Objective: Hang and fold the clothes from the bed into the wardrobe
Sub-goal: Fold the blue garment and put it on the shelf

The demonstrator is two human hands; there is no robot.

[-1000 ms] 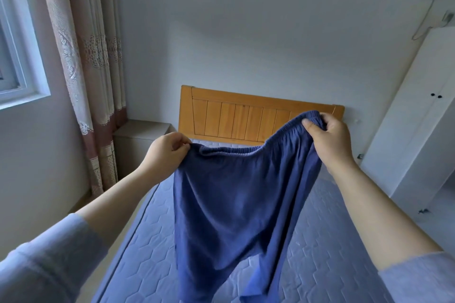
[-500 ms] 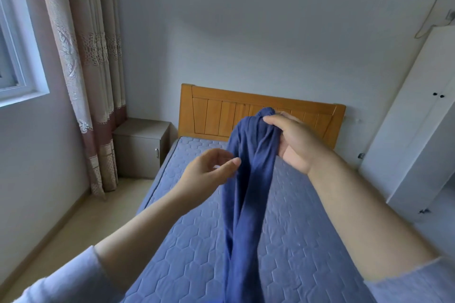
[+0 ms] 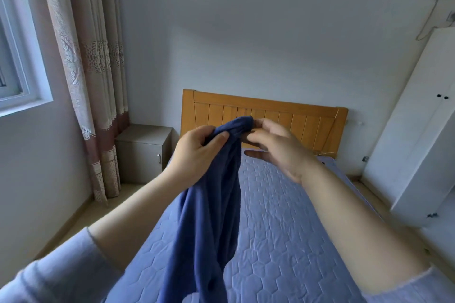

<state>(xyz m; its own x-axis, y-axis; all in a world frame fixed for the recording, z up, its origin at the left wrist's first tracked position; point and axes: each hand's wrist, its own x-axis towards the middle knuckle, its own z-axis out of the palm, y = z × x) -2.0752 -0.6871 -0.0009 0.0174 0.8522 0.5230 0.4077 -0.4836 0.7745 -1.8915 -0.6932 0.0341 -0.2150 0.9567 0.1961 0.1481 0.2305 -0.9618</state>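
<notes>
One pair of blue trousers (image 3: 211,216) hangs gathered above the bed (image 3: 283,229), its waistband bunched in my left hand (image 3: 194,150). My right hand (image 3: 278,155) is half open, fingertips touching the cloth, thumb clear. Folding looks under way; next, I'd halve the legs. Beyond stands one wardrobe (image 3: 418,130), doors closed.
</notes>
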